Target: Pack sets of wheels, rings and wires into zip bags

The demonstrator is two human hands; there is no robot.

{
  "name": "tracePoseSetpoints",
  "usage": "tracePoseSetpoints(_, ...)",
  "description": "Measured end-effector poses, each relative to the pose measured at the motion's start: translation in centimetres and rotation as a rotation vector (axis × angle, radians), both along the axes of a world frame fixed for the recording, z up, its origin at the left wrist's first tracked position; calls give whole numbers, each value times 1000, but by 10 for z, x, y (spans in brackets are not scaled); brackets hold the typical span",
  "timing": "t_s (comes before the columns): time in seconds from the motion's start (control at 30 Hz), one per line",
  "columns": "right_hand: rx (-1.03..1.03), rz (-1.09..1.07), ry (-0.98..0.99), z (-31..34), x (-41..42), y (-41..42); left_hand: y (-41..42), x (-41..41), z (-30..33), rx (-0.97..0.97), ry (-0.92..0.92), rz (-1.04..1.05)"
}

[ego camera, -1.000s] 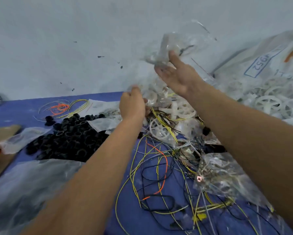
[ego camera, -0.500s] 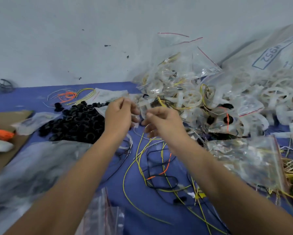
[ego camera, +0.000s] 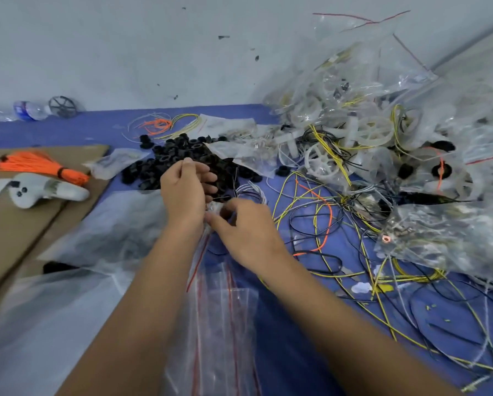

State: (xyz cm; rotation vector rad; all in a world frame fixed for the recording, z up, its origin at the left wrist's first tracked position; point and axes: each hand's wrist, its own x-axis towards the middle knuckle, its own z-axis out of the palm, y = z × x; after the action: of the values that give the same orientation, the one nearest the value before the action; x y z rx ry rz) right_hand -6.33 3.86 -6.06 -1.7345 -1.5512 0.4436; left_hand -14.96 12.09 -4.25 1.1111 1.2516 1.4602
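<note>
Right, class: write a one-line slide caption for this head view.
Both hands pinch an empty zip bag open beside black rings and loose wires.

No text can be read — the water bottle point(ego camera: 29, 110) label is too blurred.

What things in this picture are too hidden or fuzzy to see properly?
Head view only:
- What the left hand pinches: its curled fingers and motion blur hide it.
- Whether the right hand grips anything: its fingertips tuck behind the left hand.
- The zip bags below the wrists: blurred, so whether they hold anything is unclear.
- The pile of filled bags: cut off by the right edge.
- The bottle label: too small to read.
</note>
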Motion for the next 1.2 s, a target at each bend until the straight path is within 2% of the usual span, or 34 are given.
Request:
tracePoseSetpoints(0.07,-75,-46,181,-2,-10,2,-1,0,-1,-23,-42,3)
tracePoseSetpoints(0.17,-138,-106,570,-6,-15,4,-2,0,1,-48,-97,-27)
tracePoseSetpoints(0.2,-148,-127,630,-7,-14,5,-3,1,2,-46,-108,-39)
tracePoseSetpoints(0.27,-154,-146,663,-6,-11,7,-4,3,7,-19,-97,-69)
tracePoseSetpoints(0.43,-189,-115,755,6,32,-5,-9,16,16,36,65,-208)
tracePoseSetpoints(0.57,-137,-137,707,10,76,-22,-28,46,9,21,202,-362)
tracePoseSetpoints(0.67,-27,-210,540,6,104,-36,-48,71,-4,61,315,-461)
tracePoseSetpoints(0.77,69,-267,457,0,130,-52,-66,94,-12,118,472,-552)
tracePoseSetpoints(0.83,100,-274,320,-2,143,-64,-76,107,-15,119,513,-573)
tracePoseSetpoints(0.93,132,-264,187,-5,151,-75,-79,115,-22,86,497,-633)
tracePoseSetpoints(1.03,120,-238,197,-8,152,-78,-77,112,-28,-12,367,-694)
tracePoseSetpoints(1.2,152,-238,245,-8,157,-78,-73,103,-28,-88,273,-664)
